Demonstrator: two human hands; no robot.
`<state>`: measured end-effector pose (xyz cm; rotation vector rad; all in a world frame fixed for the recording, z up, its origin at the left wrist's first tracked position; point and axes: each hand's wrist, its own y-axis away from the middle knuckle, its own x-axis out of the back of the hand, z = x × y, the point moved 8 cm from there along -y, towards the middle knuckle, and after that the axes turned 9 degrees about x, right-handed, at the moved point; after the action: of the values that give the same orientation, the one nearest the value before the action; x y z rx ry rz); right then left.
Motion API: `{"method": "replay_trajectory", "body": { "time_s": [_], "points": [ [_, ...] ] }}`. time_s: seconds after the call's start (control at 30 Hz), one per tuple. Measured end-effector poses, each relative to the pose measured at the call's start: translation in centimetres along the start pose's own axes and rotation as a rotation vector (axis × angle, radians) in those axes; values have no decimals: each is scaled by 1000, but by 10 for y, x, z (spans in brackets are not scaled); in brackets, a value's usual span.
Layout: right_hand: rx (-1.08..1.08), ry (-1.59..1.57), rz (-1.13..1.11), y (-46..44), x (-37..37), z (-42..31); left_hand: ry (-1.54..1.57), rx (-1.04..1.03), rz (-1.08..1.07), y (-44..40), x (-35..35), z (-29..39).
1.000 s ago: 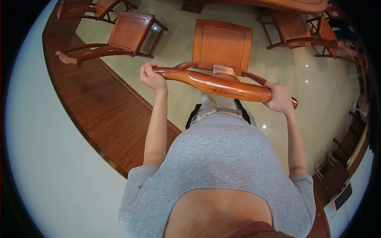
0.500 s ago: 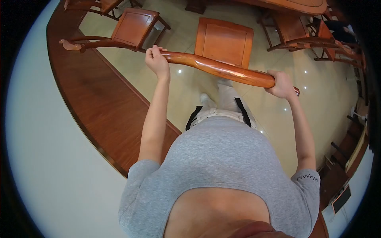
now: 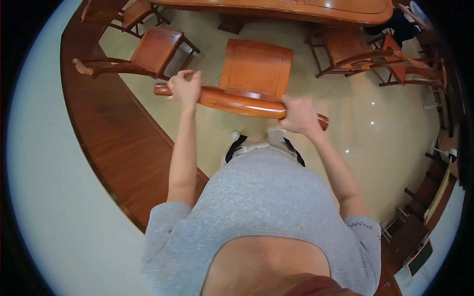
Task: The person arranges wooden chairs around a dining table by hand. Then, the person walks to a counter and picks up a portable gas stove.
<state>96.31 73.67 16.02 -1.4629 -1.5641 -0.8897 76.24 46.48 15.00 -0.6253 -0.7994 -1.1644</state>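
Note:
In front of me runs the curved, glossy brown top rail of a wooden chair, with the chair's square seat showing beyond it. My left hand is on the rail near its left end, thumb and fingers around it, one finger lifted. Toward the right end, my right hand is wrapped around the same rail. Both rail ends stick out past my hands. The chair's back below the rail and its legs are hidden from this angle.
A large wooden table stands beyond the chair. Another chair is at the left, and more chairs are at the right. A long brown wooden surface borders my left side. A person in dark clothes is partly visible at upper right.
The rail has shifted left and lower in view, and the seat with it. My right hand has come inward, closer to my left. More of the rail's left end now shows.

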Motion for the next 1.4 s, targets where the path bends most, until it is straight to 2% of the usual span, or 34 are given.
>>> {"method": "replay_trajectory", "body": {
  "time_s": [0.13, 0.3, 0.37, 0.57, 0.63, 0.77, 0.87, 0.97, 1.0, 1.07, 1.1, 1.17, 1.27, 1.37, 1.4],
  "points": [
    [16, -26, -36, 9, 2, 5, -41, -30, -112, -21, -22, -22],
    [243, -37, 15, 23, 1, 3, -155, 37, -41, 2, -1, 3],
    [263, 4, 17, 38, 9, 5, -126, -19, -54, -3, 0, 4],
    [234, 127, -114, 60, 18, 28, -45, -6, -49, -21, -5, -14],
    [145, 33, -256, 64, 8, 47, 13, 21, -37, -20, -3, -17],
    [217, -91, -235, 60, 25, 57, 12, -45, -4, -30, -4, -28],
    [257, -194, -383, 50, 18, 64, -3, -33, -42, -31, -6, -30],
    [287, -447, -627, 42, 1, 76, 63, -50, -78, -27, -6, -26],
    [290, -445, -640, 39, -3, 82, 97, -55, -88, -26, -4, -25],
    [375, -677, -610, 32, -2, 84, 88, -66, -49, -21, 0, -21],
    [375, -666, -620, 25, 6, 90, 115, -77, -68, -20, 0, -16],
    [361, -721, -827, 21, 11, 97, 53, -59, -70, -16, 2, -13],
    [465, -526, -794, 8, 5, 126, 19, -24, -67, -13, 3, -14],
    [629, -108, -451, -26, 45, 167, -56, -18, -95, -14, -1, -18],
    [546, -95, -444, -41, 76, 183, -101, -16, -101, -16, -1, -15]
  ]
}}
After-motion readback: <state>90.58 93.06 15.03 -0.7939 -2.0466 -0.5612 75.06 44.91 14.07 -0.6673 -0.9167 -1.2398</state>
